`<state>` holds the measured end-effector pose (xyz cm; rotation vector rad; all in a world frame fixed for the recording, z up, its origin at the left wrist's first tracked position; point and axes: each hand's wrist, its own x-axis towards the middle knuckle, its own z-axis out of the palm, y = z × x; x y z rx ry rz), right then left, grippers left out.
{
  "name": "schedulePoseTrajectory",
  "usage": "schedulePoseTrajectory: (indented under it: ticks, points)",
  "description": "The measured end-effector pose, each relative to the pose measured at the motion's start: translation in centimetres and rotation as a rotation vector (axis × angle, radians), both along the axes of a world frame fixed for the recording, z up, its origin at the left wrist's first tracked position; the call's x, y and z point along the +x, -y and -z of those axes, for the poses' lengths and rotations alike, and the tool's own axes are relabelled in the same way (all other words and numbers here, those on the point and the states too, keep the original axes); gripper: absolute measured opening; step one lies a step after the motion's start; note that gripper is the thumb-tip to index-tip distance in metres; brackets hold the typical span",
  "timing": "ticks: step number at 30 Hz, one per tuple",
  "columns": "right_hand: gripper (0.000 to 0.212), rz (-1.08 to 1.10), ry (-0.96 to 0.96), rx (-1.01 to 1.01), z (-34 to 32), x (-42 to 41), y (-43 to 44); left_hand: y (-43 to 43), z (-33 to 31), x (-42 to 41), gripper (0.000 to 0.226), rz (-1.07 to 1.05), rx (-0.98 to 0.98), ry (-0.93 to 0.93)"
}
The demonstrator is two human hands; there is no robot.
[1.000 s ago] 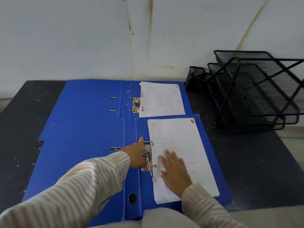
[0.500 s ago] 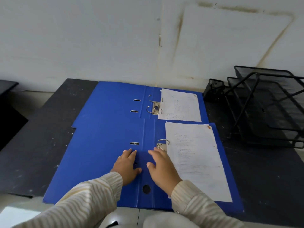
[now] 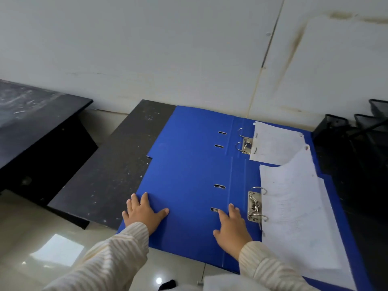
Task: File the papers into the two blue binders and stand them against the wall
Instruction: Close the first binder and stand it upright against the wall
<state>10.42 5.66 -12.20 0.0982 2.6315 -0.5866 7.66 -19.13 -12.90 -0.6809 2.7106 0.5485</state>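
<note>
Two blue binders lie open and flat on a black table. The near binder [image 3: 189, 179] overlaps the far binder [image 3: 195, 127]. My left hand [image 3: 143, 213] rests flat at the left edge of the near binder's cover, fingers spread. My right hand [image 3: 232, 225] lies flat on its spine, just left of the metal ring mechanism [image 3: 255, 204]. A stack of papers [image 3: 298, 217] sits on the near binder's rings, its top sheet curling upward. A smaller stack of papers [image 3: 275, 145] lies in the far binder beside its rings [image 3: 244, 141].
The black table [image 3: 117, 164] shows bare surface left of the binders. A black mesh tray rack [image 3: 365, 127] stands at the right against the white wall [image 3: 189, 49]. Another dark table [image 3: 31, 114] stands at far left, with tiled floor [image 3: 42, 238] below.
The view has swung left. My left hand slid from the spine out to the cover's left edge. My right hand stays by the ring mechanism; the top sheet now curls up.
</note>
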Motion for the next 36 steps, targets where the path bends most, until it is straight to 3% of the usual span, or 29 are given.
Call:
schedulePoseTrajectory:
  ticks: [10, 15, 19, 25, 32, 36]
  points:
    - [0.059, 0.03, -0.001, 0.028, -0.4, -0.2, 0.0, 1.0, -2.0, -1.9, 0.091, -0.137, 0.095, 0.035]
    - [0.06, 0.032, 0.016, -0.005, -0.5, -0.2, -0.2, 2.9, -3.8, -3.5, 0.063, -0.177, 0.236, 0.034]
    - [0.059, 0.058, 0.018, -0.055, -0.9, -0.5, -0.8, 4.0, -6.6, -4.0, 0.037, -0.107, 0.34, -0.105]
    - [0.058, 0.086, 0.036, -0.142, -2.0, -0.9, -2.2, 2.5, -13.4, -4.1, 0.024, -0.171, 0.832, -0.269]
    - [0.051, 0.213, -0.052, -0.284, -3.4, 0.0, -4.4, -4.4, -19.5, -3.1, 0.013, 0.12, 1.198, -0.285]
    - [0.045, 0.345, -0.217, -0.327, -4.3, 0.9, -6.7, -10.4, -21.2, -2.0, 0.025, 0.297, 1.325, -0.313]
